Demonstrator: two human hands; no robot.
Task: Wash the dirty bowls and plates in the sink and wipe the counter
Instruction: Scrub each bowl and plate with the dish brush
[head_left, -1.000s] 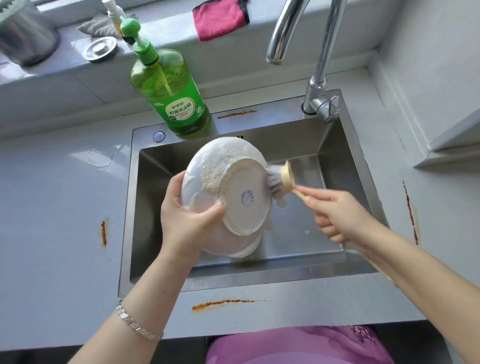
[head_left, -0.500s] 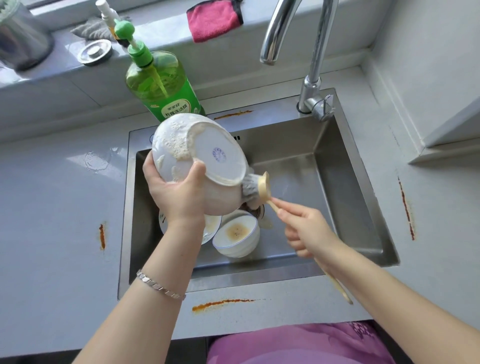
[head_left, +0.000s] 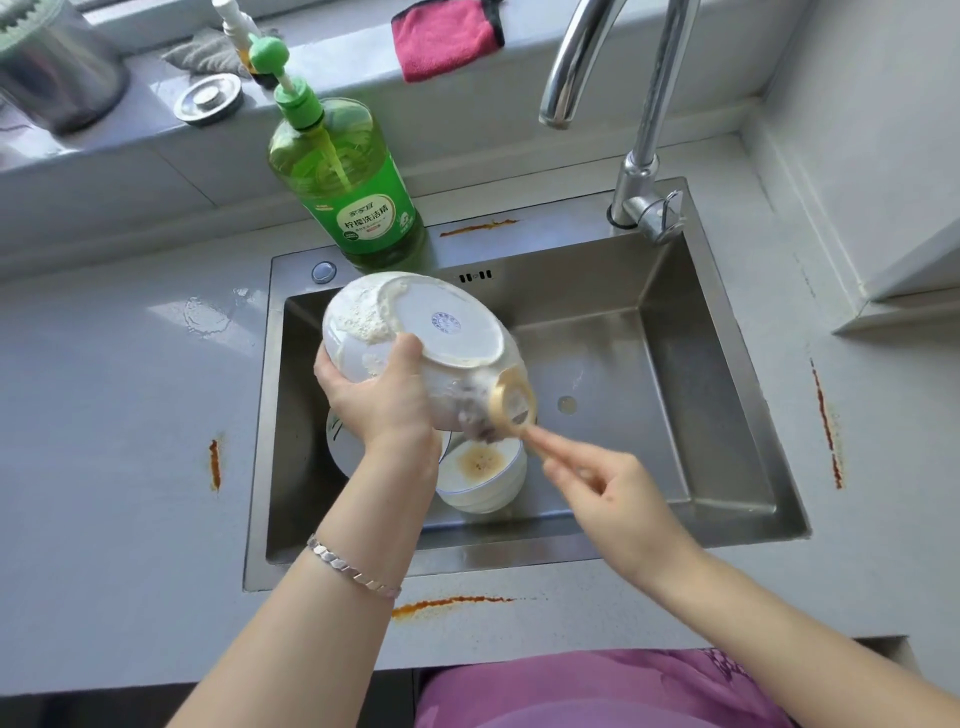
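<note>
Over the sink (head_left: 717, 395), the left hand (head_left: 382, 400) grips a sudsy white bowl (head_left: 415, 322) turned base-up, while the right hand (head_left: 613, 499) pinches the handle of a dish brush (head_left: 511, 408) whose blurred head touches the bowl's side, above a dirty bowl (head_left: 480, 467) and a plate (head_left: 337, 441) lying in the sink.

Green soap bottle (head_left: 347, 197) with pump, upright in front of ledge (head_left: 156, 130). Chrome faucet (head_left: 649, 104) to its right. On ledge: pink cloth (head_left: 444, 36) draped over edge, round metal drain plug (head_left: 209, 98), gray rag (head_left: 205, 52) behind plug, steel pot (head_left: 57, 78) far left. Purple garment (head_left: 597, 696) at bottom edge.
</note>
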